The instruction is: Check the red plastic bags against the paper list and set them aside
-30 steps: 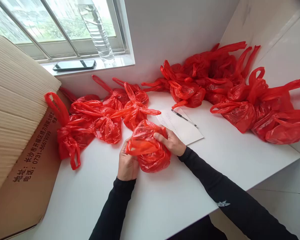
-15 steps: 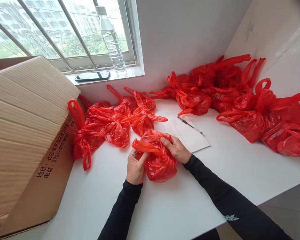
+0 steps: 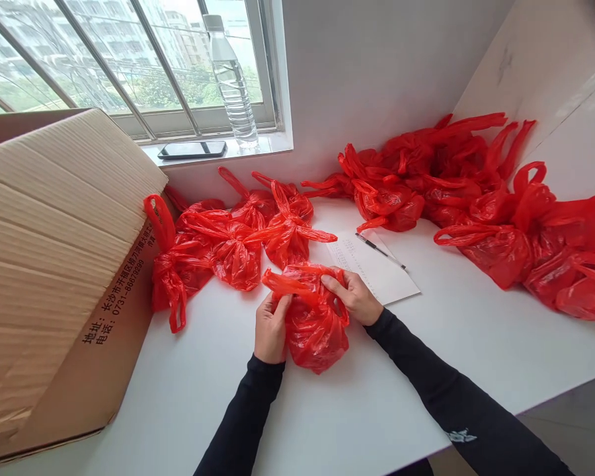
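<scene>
A red plastic bag (image 3: 318, 334) with something bulky inside is between my hands, over the white table (image 3: 213, 390). My left hand (image 3: 272, 327) is closed on its left side, thumb and fingers pinching the plastic near a loose handle. On the upper right side, my right hand (image 3: 354, 296) grips the bag with the thumb on top. What the bag holds cannot be made out. Just beyond it lie a sheet of paper (image 3: 396, 287) with writing and a black pen (image 3: 381, 250).
Several knotted red bags (image 3: 238, 254) lie at the back left, and a larger heap of red bags (image 3: 391, 198) runs along the right. An open cardboard box (image 3: 123, 344) stands at the left. The windowsill holds a phone (image 3: 192, 150) and a water bottle (image 3: 233, 92).
The held bag has tilted slightly, its lower end now a little nearer to me. Both hands keep their grip. The whole view has shifted slightly.
</scene>
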Demonstrator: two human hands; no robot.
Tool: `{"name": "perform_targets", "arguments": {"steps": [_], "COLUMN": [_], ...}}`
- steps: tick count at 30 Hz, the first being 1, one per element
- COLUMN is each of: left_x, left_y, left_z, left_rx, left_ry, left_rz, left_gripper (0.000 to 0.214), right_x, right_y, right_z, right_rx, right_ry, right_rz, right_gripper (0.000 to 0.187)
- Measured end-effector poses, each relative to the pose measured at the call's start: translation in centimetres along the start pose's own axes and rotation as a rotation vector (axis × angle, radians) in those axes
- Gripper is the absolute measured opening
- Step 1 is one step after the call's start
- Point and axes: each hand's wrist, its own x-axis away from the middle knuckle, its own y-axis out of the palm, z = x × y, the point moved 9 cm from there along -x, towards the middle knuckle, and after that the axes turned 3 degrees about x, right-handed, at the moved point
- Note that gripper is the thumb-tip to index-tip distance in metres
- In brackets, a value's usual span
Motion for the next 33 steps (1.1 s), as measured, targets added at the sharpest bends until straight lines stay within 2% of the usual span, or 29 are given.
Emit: {"name": "perform_targets", "arguments": {"steps": [4,8,13,21,24,28,31,33], "left_x": [0.2,0.2,0.0,-0.2,-0.3,-0.1,0.2,0.3], "left_y": [0.7,1.4,0.6,-0.8,-1.2,0.4,1.6,1.7], "left_z": [0.4,1.0,0.4,-0.3,-0.4,0.1,1.0,1.2], "left_rx": [0.049,-0.049,-0.099,-0.098,-0.062,-0.099,-0.175,-0.200], "left_ry": [0.010,0.071,0.046,0.012,0.016,0.020,0.064,0.077], "left_rz": [-0.058,-0.095,-0.033,0.060,0.091,-0.025,-0.103,-0.106], "left_gripper": [0.028,0.030,0.022,0.034,0.040,0.038,0.047,0.041], "right_x": [0.0,0.0,0.0,0.2,0.2,0.2,0.1,0.1], "right_y": [-0.1,0.1,0.3,0.7,0.6,0.0,0.0,0.2], "right_z": [0.4,0.6,0.6,0.3,0.4,0.6,0.8,0.7], "right_rx": [0.000,0.017,-0.003,0.031,0.016,-0.078,-0.103,-0.092], "right_ry": [0.026,0.034,0.046,0.055,0.039,0.038,0.059,0.060], "right_rz": [0.019,0.009,-0.002,-0.048,-0.018,0.052,0.027,-0.012], "right_gripper": [0.030,0.030,0.033,0.033,0.029,0.027,0.030,0.034]}}
